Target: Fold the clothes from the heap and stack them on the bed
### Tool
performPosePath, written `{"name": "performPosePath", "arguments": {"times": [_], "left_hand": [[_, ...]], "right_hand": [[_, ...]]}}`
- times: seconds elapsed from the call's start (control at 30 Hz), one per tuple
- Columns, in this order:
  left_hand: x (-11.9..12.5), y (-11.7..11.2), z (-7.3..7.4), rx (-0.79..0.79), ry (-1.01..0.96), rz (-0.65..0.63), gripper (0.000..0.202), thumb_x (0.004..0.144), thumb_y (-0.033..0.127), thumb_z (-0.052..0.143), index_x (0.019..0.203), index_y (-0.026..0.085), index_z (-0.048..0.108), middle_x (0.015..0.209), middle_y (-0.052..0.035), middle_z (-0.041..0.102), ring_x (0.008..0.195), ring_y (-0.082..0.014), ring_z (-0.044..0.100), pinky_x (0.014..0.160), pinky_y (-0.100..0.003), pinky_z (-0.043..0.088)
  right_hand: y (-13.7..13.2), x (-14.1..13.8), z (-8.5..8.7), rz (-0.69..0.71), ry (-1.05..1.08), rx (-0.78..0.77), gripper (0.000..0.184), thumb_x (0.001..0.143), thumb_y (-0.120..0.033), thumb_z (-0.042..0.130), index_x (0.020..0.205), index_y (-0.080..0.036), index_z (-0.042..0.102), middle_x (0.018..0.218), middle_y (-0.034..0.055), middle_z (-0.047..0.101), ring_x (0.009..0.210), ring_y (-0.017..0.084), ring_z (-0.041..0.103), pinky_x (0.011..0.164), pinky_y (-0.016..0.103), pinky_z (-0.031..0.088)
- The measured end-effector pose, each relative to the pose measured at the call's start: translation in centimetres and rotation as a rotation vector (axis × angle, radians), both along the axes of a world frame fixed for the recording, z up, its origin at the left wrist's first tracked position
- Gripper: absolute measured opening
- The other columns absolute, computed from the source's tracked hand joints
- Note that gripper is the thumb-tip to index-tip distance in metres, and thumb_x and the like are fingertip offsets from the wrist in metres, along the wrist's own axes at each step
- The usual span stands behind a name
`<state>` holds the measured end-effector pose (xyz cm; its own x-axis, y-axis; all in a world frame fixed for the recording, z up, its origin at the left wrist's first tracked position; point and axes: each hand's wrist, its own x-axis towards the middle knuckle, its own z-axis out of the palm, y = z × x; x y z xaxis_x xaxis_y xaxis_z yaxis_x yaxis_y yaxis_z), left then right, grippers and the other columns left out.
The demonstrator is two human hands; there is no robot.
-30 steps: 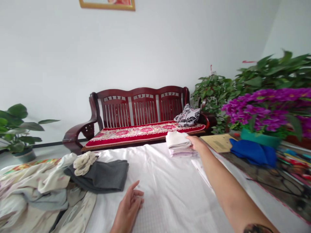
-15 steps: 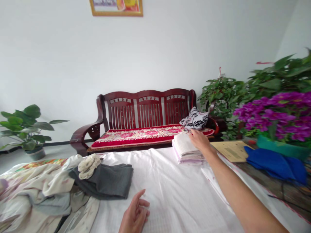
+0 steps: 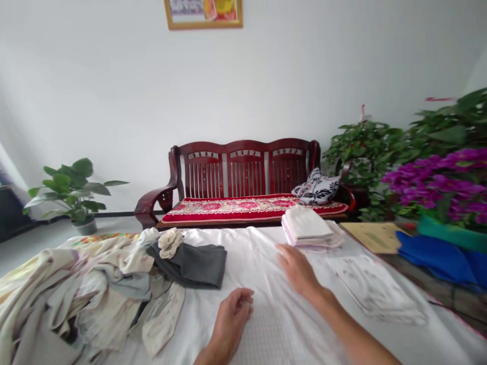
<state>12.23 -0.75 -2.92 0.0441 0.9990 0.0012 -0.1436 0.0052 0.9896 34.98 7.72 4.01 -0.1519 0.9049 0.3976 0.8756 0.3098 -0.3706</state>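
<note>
Right hand (image 3: 297, 268) loosely spread, left hand (image 3: 233, 315) half curled, both empty. Best lift clothes (image 3: 108, 291) singly and square the stack (image 3: 307, 228).

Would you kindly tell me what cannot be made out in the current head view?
In the head view:
- Clothes pile: lower garments hidden beneath upper ones.
- Right hand: finger detail blurred.
- Framed picture: upper part cut off by the top edge.
- Purple flowers: cut off by the right edge.
</note>
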Motion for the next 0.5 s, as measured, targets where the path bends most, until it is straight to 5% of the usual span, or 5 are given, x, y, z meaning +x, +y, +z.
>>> {"name": "performPosePath", "arguments": {"times": [0.17, 0.33, 0.5], "left_hand": [[-0.9, 0.5, -0.2, 0.081, -0.041, 0.142, 0.031, 0.073, 0.031, 0.074, 0.1, 0.017, 0.07, 0.09, -0.0068, 0.071, 0.074, -0.0166, 0.065, 0.065, -0.026, 0.051], [-5.8, 3.0, 0.7, 0.242, -0.054, 0.608, 0.036, 0.07, 0.028, 0.07, 0.104, 0.018, 0.065, 0.108, -0.0089, 0.068, 0.096, -0.0215, 0.066, 0.094, -0.038, 0.051], [-12.8, 5.3, 2.3, 0.254, -0.031, 1.009, 0.047, 0.071, 0.016, 0.069, 0.116, 0.019, 0.057, 0.118, -0.0087, 0.063, 0.112, -0.0202, 0.062, 0.104, -0.039, 0.047]], "right_hand": [[-7.5, -4.6, -4.8, 0.118, -0.132, -0.25, 0.052, 0.097, -0.04, 0.042, 0.144, -0.02, 0.052, 0.156, 0.0123, 0.043, 0.146, 0.031, 0.034, 0.12, 0.051, 0.026], [-9.0, -5.0, -4.9, 0.086, -0.208, -0.202, 0.052, 0.098, -0.037, 0.042, 0.147, -0.021, 0.049, 0.158, 0.0094, 0.04, 0.148, 0.029, 0.031, 0.122, 0.05, 0.021], [-8.6, -4.9, -5.3, 0.076, -0.236, -0.131, 0.049, 0.098, -0.036, 0.042, 0.144, -0.022, 0.053, 0.154, 0.0094, 0.045, 0.145, 0.028, 0.037, 0.119, 0.05, 0.027]]}}
